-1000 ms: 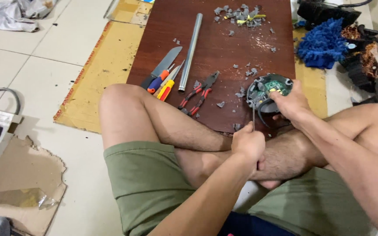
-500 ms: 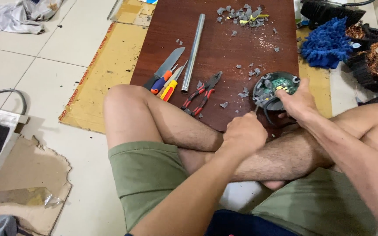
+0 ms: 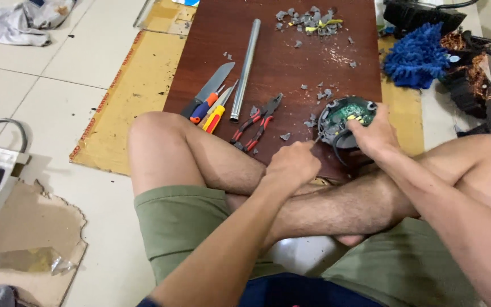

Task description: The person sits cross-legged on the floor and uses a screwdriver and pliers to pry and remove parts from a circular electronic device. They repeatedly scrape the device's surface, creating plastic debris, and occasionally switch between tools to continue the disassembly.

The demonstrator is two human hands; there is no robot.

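I sit cross-legged at a dark wooden board [image 3: 291, 62]. My right hand [image 3: 373, 133] grips a round black housing [image 3: 345, 116] with a green circuit board inside, tilted up at the board's near edge. My left hand [image 3: 291, 165] is closed around a thin tool whose metal tip [image 3: 317, 137] touches the housing's left rim. The tool's handle is hidden in my fist.
On the board lie red-handled pliers [image 3: 257, 122], a metal tube [image 3: 244, 68], a knife [image 3: 208, 91], two screwdrivers [image 3: 214, 111] and grey plastic fragments [image 3: 308, 17]. Cardboard [image 3: 132, 85] lies under the board. A blue mop head [image 3: 416, 54] and black parts [image 3: 473, 79] sit at the right.
My left hand has moved up from my shin toward the housing, bringing the tool tip to its rim. The right hand stays on the housing.
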